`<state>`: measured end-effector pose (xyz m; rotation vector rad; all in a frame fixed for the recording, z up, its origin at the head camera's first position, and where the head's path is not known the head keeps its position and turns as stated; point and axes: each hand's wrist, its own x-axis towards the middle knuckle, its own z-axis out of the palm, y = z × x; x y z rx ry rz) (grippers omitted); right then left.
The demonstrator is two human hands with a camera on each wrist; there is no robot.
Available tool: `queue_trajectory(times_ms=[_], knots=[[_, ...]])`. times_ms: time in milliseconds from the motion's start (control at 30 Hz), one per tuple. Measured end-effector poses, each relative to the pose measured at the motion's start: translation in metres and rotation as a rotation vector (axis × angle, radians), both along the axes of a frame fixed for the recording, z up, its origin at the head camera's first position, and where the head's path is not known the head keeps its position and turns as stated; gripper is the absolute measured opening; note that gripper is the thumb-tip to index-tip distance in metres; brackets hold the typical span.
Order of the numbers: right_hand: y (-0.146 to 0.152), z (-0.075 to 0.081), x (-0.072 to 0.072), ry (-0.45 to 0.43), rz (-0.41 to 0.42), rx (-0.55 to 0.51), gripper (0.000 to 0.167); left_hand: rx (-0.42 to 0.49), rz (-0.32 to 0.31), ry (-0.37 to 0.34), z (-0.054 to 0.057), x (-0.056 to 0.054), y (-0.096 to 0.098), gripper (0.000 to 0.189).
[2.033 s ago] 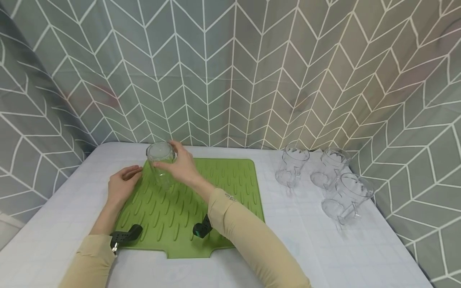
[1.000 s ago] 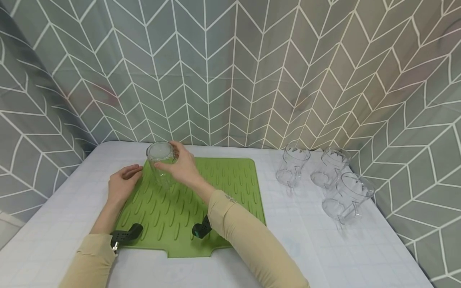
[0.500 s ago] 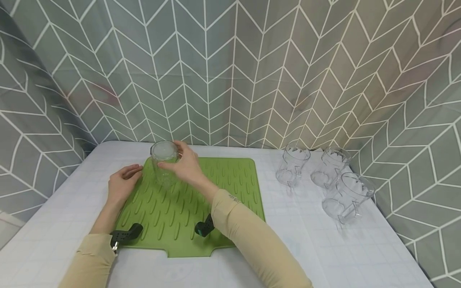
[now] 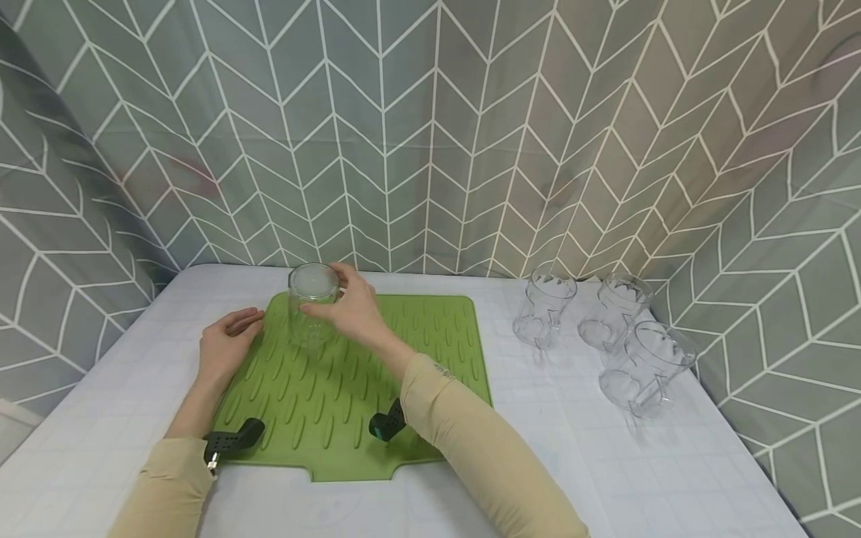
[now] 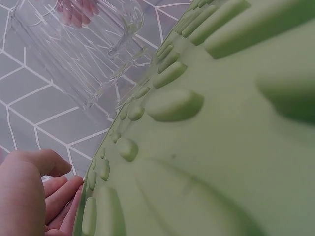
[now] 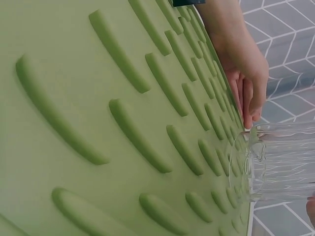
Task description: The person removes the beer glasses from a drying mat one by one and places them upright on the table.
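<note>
My right hand point(image 4: 353, 306) grips a clear glass mug point(image 4: 312, 288) by its upper part, thumb on the near side and fingers behind. The mug is upside down, base up, over the far left corner of a green ridged drying mat point(image 4: 397, 366). In the right wrist view the mug point(image 6: 283, 162) has its rim right at the mat's surface; its handle shows in the left wrist view. My left hand point(image 4: 229, 344) rests at the mat's left edge with relaxed fingers and holds nothing. In the left wrist view its fingertips point(image 5: 74, 184) lie against that edge.
Three clear glass mugs stand upright on the white-covered table point(image 4: 572, 463) at the right: a left one point(image 4: 541, 310), a back one point(image 4: 612, 317) and a front one point(image 4: 646, 373). A patterned curtain point(image 4: 430, 149) encloses the back and sides.
My right hand has shifted slightly to the right with the mug, which now stands more upright in its upside-down position. My left hand and the three other mugs stay put.
</note>
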<state>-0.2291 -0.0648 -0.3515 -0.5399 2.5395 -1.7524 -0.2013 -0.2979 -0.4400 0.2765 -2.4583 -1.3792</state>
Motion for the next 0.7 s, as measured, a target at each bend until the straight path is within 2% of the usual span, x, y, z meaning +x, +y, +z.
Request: queue_trajectory(times_ms=[400, 700], knots=[[0.010, 0.001, -0.003, -0.056, -0.048, 0.028, 0.084, -0.012, 0.002, 0.006, 0.001, -0.001, 0.000, 0.045], [0.017, -0.001, -0.003, -0.027, -0.039, 0.029, 0.081, -0.023, -0.004, 0.005, 0.000, 0.000, -0.001, 0.046]])
